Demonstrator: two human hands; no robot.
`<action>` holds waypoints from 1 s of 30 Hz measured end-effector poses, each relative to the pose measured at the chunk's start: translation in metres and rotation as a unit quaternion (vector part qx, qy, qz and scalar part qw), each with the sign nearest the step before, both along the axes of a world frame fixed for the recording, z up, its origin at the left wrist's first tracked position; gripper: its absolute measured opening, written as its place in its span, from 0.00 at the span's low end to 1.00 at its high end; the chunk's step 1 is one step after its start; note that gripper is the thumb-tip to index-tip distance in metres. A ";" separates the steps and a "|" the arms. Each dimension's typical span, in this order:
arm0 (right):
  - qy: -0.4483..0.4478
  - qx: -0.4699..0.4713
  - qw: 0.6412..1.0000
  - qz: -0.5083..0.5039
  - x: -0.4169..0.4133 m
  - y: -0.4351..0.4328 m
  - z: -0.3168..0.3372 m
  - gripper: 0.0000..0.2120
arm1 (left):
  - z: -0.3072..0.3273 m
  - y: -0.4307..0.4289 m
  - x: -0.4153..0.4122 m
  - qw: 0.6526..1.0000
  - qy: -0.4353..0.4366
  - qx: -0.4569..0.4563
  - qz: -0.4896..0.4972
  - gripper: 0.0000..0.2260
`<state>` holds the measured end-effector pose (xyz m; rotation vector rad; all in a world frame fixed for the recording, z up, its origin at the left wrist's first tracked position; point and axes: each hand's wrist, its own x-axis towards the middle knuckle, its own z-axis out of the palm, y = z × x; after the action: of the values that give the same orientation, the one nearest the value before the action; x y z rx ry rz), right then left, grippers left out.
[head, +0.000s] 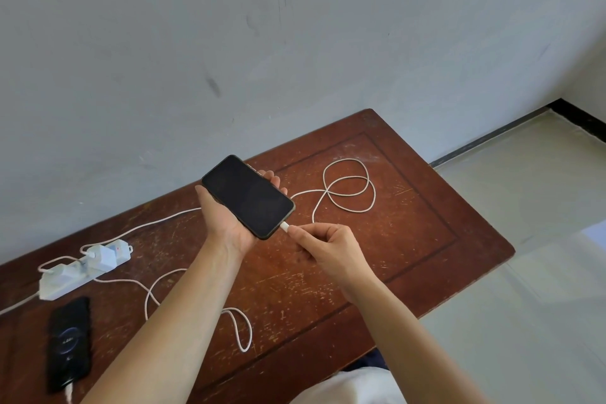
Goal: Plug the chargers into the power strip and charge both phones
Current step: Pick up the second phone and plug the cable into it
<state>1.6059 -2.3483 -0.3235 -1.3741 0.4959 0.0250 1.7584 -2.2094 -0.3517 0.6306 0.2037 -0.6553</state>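
The left hand point(226, 223) holds a dark phone point(248, 197) above the tabletop point(410, 239), palm up, its fingers point(273, 179) curled around the far edge and the thumb along the near edge. The screen faces up and is black; no brand name or writing can be read on it. The right hand point(328, 248) pinches a white connector point(285, 227) between thumb and forefinger, the other fingers folded in, and the plug's tip sits at the port on the phone's lower end; whether it is fully seated cannot be told.

From the connector a white cable point(349, 185) runs back in loose loops over the right part of the reddish-brown, scratched wood, then passes behind the held phone towards a white power strip point(65, 282) at the left. Two white chargers point(105, 256) stand plugged into the strip; a small red mark shows on its end, too small to read.

A second phone point(69, 343) lies flat near the left front edge, just in front of the strip, its lit screen showing a bluish ring with tiny, illegible characters. A second white cable point(242, 328) enters its near end, and slack loops on the wood under the left forearm.
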 end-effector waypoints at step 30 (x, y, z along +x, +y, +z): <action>0.019 0.033 0.999 0.001 -0.002 -0.004 -0.016 0.08 | 0.008 -0.020 -0.012 0.992 -0.040 0.105 -0.055 0.43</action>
<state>1.6043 -2.3526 -0.3399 -1.3112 0.5211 0.0701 1.7462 -2.2298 -0.3440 0.8733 0.1648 -0.7197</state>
